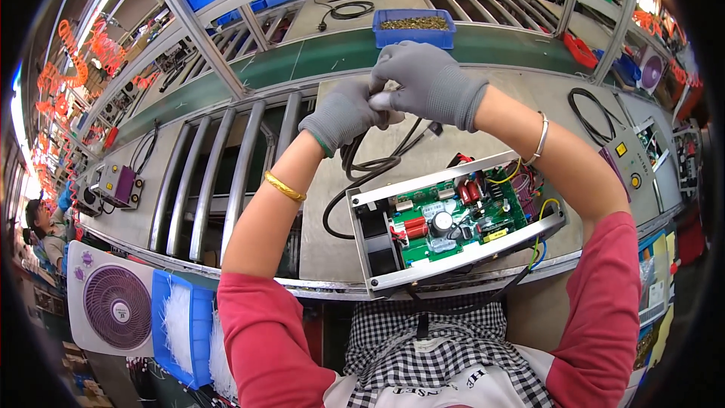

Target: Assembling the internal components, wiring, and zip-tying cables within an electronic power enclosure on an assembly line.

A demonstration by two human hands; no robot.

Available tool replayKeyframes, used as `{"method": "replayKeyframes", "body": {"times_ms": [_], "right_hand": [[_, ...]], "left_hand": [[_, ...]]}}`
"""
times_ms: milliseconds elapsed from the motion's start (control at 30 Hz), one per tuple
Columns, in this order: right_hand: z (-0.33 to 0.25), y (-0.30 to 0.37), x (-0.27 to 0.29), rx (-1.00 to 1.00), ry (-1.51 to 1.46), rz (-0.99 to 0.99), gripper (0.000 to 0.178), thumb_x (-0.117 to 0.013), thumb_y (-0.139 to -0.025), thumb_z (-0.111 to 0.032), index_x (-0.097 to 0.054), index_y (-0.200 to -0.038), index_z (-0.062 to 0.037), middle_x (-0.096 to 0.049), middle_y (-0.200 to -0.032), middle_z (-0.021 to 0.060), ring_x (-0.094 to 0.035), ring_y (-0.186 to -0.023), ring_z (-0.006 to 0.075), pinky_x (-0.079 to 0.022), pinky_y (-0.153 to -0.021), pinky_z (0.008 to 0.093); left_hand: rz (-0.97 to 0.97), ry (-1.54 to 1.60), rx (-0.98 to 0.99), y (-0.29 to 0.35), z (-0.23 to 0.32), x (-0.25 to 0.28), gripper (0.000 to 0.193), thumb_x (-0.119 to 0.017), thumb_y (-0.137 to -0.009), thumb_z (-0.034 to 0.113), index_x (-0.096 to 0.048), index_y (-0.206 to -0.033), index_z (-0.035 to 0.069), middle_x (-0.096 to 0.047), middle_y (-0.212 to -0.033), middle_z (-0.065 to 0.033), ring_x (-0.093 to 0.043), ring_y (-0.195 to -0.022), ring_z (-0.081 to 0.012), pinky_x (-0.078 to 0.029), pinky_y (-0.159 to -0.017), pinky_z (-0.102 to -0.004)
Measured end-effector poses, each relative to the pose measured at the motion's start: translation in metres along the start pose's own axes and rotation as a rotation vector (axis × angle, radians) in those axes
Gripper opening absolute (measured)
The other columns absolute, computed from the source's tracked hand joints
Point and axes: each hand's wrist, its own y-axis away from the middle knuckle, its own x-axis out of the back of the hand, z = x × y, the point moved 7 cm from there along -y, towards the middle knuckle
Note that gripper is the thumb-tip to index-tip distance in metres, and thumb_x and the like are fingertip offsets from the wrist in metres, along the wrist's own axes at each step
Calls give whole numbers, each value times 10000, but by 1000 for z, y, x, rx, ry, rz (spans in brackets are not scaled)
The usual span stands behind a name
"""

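Observation:
Both hands wear grey knit gloves and meet above the far side of the bench. My left hand [346,115] is closed, its fingertips against those of the other hand. My right hand [429,85] is closed too, its fingers bent down over the left fingertips. Whatever they pinch, if anything, is hidden between the fingers. Below them a black cable [371,168] lies coiled on the bench. Nearer to me sits an open metal-framed power unit [453,223], with a green circuit board, capacitors, a black fan at its left end and coloured wires at its right.
Beyond the hands, a blue bin of small brass-coloured parts [414,24] stands on a green belt [317,60]. Metal rollers [242,170] run at left, near a purple-panelled unit [117,185]. A fan [117,310] and a blue bin of white ties [198,325] stand lower left.

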Motion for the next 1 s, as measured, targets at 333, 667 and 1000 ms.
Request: {"method": "replayKeyframes", "body": {"times_ms": [333,667,1000], "right_hand": [[27,-4,6,-241,-389,116,172,-650,-892,-163,-675,-987,-21,-693,-964,113,-660,-832,184,-522,-768,322],[48,-1,-11,-348,-587,51,113,-629,-917,-97,-653,-1004,-29,-674,-905,69,-653,-810,138,-526,-721,270],[33,23,-64,-360,-404,-394,341,-610,-907,-336,-699,-1060,-44,-698,-850,110,-684,-782,200,-539,-715,336]], "left_hand": [[54,-4,-67,8,-11,6,335,-758,-813,309,-695,-1012,48,-699,-776,-60,-656,-695,-139,-503,-672,-302],[240,-47,-197,25,-8,12,507,-723,-842,329,-607,-1235,31,-700,-906,-116,-674,-853,-210,-517,-794,-313],[275,403,-14,28,-21,29,270,-693,-875,308,-689,-893,39,-641,-744,14,-506,-646,-42,-384,-562,-214]]}}
